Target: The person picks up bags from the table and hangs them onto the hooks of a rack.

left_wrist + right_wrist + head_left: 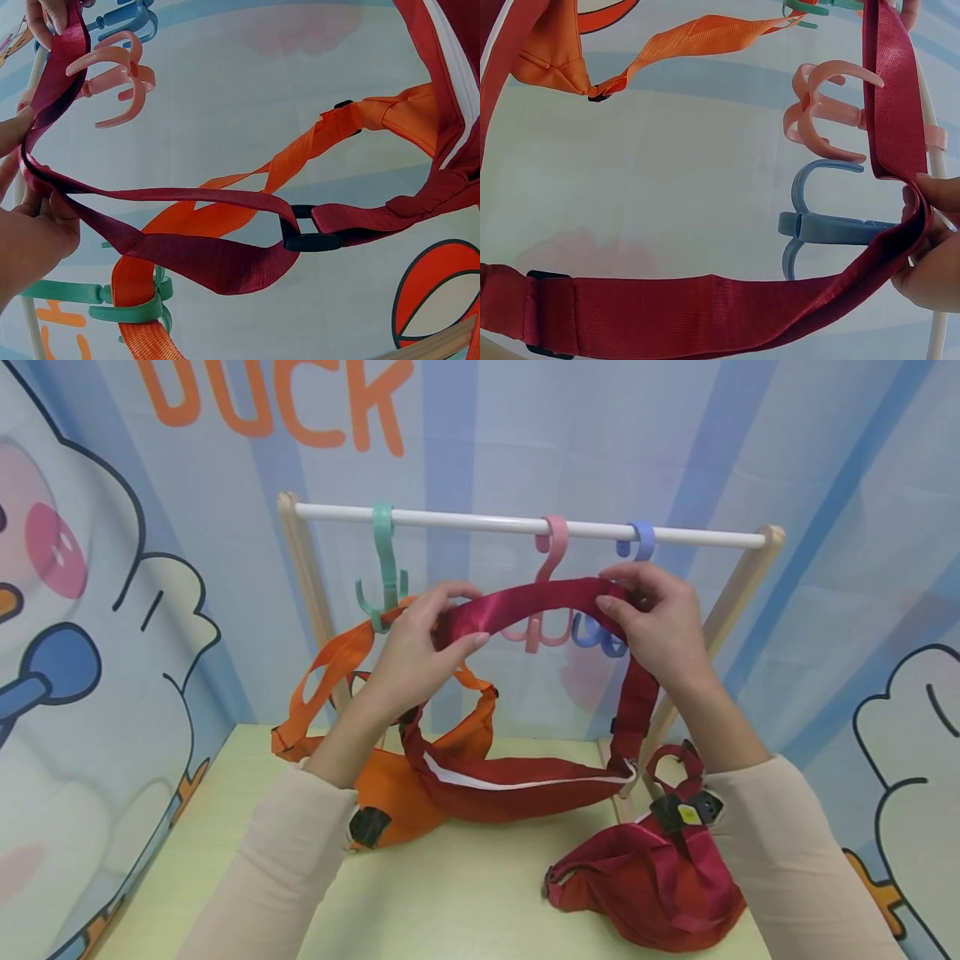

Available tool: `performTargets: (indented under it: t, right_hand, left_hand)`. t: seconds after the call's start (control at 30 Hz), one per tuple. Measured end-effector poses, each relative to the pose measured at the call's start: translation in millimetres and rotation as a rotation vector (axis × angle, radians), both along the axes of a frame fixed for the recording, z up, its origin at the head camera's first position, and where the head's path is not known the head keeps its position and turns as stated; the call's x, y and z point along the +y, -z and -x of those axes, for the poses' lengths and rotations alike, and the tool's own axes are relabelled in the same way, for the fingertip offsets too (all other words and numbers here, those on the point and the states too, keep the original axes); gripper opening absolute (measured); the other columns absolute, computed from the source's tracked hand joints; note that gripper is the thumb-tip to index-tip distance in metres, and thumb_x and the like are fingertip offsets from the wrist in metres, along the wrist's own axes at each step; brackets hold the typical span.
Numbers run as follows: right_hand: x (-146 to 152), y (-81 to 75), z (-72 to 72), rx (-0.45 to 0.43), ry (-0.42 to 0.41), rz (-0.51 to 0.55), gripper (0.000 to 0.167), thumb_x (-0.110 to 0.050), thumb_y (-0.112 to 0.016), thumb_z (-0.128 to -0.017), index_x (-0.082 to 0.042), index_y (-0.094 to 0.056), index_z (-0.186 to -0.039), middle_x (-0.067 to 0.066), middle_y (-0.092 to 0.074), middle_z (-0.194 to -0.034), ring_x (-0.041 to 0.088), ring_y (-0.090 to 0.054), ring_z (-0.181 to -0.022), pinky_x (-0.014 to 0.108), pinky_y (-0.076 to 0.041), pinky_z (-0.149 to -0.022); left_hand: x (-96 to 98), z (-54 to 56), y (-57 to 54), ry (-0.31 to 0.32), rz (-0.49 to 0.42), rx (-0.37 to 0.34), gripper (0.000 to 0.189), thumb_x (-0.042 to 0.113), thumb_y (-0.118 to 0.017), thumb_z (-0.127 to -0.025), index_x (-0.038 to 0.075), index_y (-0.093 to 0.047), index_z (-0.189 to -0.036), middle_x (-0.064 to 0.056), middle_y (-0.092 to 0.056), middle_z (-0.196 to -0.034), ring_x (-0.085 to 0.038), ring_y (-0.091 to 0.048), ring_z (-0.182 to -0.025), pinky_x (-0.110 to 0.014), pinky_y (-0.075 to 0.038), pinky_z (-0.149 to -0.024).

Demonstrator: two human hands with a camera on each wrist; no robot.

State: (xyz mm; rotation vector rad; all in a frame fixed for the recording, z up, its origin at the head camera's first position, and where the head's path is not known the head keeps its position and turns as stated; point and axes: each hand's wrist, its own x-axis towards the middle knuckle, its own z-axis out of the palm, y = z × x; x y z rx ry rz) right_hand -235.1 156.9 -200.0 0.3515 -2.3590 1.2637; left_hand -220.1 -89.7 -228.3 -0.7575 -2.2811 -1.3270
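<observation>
the red bag (517, 802) hangs from its strap (540, 597), which the left hand (415, 656) and right hand (663, 622) pinch between thumb and fingers at separate spots. its left edge crosses before the orange bag (405, 797); along the rail (465, 520), wide room parts green hook (386, 543) from pink hook (557, 537).

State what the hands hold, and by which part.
A red bag showing a long white zip, by its strap; the left hand and right hand both grip it.

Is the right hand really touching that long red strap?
Touching. The right wrist view shows it: the right hand pinches the red strap between thumb and fingers, with no gap where the thumb meets it.
</observation>
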Motion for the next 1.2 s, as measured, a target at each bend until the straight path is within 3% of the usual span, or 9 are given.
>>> performTargets:
  t: [0.33,0.63,1.2]
  right_hand:
    - [0,3.5,4.5,0.037,0.027,0.001,0.028,-0.014,-0.059,-0.089,-0.007,-0.060,-0.116,0.010,-0.061,-0.102,0.017,-0.057,-0.085,0.028,-0.049,-0.079]
    - [-1,7.3,8.6,0.109,0.052,-0.038,0.026,-0.012,-0.061,-0.088,-0.005,-0.062,-0.113,0.010,-0.062,-0.100,0.017,-0.057,-0.082,0.027,-0.050,-0.076]
    - [-15,-0.3,-3.9,0.112,0.141,-0.068,0.023,-0.013,-0.060,-0.088,-0.006,-0.063,-0.110,0.012,-0.062,-0.097,0.023,-0.059,-0.081,0.038,-0.051,-0.075]
  left_hand:
    - [-1.3,1.0,3.8,0.022,-0.016,0.018,0.041,0.015,-0.067,-0.084,0.009,-0.050,-0.121,-0.009,-0.053,-0.096,-0.019,-0.051,-0.074,-0.030,-0.047,-0.062]
    - [-1.8,2.8,7.1,0.018,-0.018,0.025,0.042,0.013,-0.067,-0.083,0.008,-0.051,-0.122,-0.010,-0.052,-0.102,-0.020,-0.049,-0.076,-0.030,-0.046,-0.063]
    - [-0.8,2.2,6.1,0.004,-0.027,0.025,0.041,0.012,-0.066,-0.084,0.007,-0.052,-0.122,-0.010,-0.051,-0.101,-0.020,-0.050,-0.076,-0.030,-0.048,-0.063]
